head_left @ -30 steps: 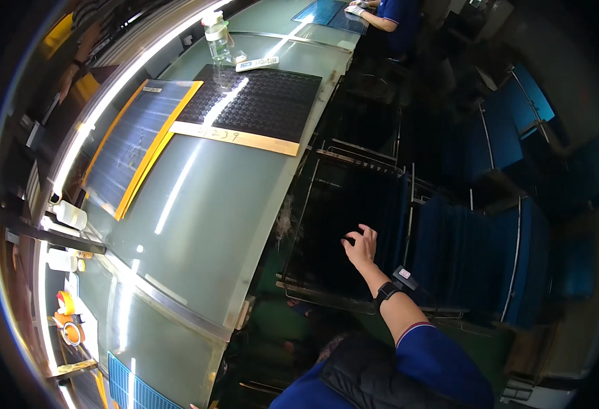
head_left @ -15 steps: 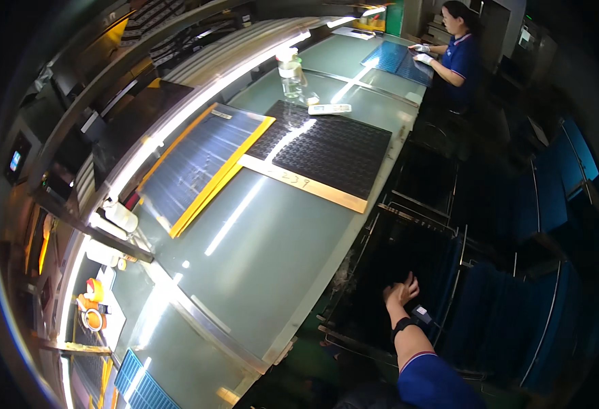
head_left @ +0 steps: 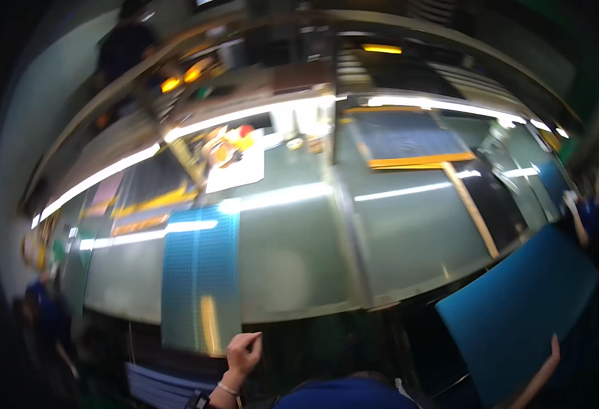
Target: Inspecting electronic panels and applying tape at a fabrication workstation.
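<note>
At the lower right a large teal-blue sheet (head_left: 517, 300) is tilted beside the table, its surface plain and smooth. My right hand (head_left: 551, 351) is on the near right edge of this sheet and grips it; part of the hand is hard to make out. My left hand (head_left: 243, 353) is loosely curled in front of the table's near edge, with nothing seen in it. Just to its left, a blue panel (head_left: 201, 273) with a fine grid pattern lies on the table and sticks out over the near edge.
The long glass-topped table (head_left: 293, 273) runs across the view. Farther right lie a yellow-edged dark panel (head_left: 408, 136) and a black sheet (head_left: 490, 191) with a wooden strip (head_left: 473, 211). Tape rolls (head_left: 224, 153) sit at the back. Co-workers stand right (head_left: 594, 208) and left (head_left: 40, 307).
My view has swung left along the table. The large blue sheet is now out at the right in my right hand, which was empty before. My left hand has come into view.
</note>
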Action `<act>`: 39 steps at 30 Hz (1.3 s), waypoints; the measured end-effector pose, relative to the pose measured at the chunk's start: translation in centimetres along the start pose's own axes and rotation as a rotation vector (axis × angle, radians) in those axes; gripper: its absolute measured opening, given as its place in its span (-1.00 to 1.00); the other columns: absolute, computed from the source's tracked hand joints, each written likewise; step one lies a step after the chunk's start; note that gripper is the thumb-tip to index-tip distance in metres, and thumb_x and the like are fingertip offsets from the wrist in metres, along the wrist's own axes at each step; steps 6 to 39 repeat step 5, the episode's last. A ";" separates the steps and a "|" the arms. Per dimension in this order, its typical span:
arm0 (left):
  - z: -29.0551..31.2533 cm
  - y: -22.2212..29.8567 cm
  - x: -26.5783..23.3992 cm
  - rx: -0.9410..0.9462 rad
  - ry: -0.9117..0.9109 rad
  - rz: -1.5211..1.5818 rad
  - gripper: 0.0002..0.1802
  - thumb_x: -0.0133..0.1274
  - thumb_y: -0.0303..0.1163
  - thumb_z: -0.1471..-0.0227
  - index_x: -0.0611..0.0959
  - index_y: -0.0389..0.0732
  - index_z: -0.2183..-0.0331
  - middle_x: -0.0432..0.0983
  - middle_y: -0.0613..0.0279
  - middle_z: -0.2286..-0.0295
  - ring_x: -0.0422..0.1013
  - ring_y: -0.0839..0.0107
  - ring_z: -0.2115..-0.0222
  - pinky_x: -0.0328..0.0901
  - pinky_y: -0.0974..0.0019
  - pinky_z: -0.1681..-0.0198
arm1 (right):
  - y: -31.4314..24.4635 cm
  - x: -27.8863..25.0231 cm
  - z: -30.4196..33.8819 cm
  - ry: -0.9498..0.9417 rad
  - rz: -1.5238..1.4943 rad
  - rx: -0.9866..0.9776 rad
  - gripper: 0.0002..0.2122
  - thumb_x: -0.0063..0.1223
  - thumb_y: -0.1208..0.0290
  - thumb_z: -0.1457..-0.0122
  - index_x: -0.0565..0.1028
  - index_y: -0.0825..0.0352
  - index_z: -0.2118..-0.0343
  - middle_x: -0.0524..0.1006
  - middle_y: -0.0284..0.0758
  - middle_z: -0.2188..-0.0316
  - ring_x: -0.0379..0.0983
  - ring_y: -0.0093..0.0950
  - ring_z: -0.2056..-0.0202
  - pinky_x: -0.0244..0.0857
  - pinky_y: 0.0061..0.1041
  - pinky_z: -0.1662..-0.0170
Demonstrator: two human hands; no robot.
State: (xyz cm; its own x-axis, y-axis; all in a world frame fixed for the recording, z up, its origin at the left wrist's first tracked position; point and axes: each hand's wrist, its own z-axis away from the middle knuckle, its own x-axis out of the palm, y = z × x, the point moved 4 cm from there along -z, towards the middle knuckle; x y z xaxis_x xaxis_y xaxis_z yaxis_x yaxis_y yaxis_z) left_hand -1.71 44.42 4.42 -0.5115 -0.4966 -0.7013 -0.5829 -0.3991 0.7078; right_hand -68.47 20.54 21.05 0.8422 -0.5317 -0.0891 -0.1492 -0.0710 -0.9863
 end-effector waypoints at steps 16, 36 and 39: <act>8.3 -7.7 2.5 -1.074 -0.091 1.099 -0.59 0.16 -0.18 -0.04 0.61 -0.33 0.19 0.59 0.07 0.29 0.52 0.37 0.27 0.43 0.31 0.21 | 1.1 5.4 -1.3 -0.523 -0.237 0.145 -0.46 -0.03 0.04 -0.19 0.39 0.46 -0.03 0.47 -0.11 0.05 0.44 -0.38 0.06 0.37 -0.54 0.07; 8.3 -7.7 2.5 -1.074 -0.091 1.099 -0.59 0.16 -0.18 -0.04 0.61 -0.33 0.19 0.59 0.07 0.29 0.52 0.37 0.27 0.43 0.31 0.21 | 1.1 5.4 -1.3 -0.523 -0.237 0.145 -0.46 -0.03 0.04 -0.19 0.39 0.46 -0.03 0.47 -0.11 0.05 0.44 -0.38 0.06 0.37 -0.54 0.07; 8.3 -7.7 2.5 -1.074 -0.091 1.099 -0.59 0.16 -0.18 -0.04 0.61 -0.33 0.19 0.59 0.07 0.29 0.52 0.37 0.27 0.43 0.31 0.21 | 1.1 5.4 -1.3 -0.523 -0.237 0.145 -0.46 -0.03 0.04 -0.19 0.39 0.46 -0.03 0.47 -0.11 0.05 0.44 -0.38 0.06 0.37 -0.54 0.07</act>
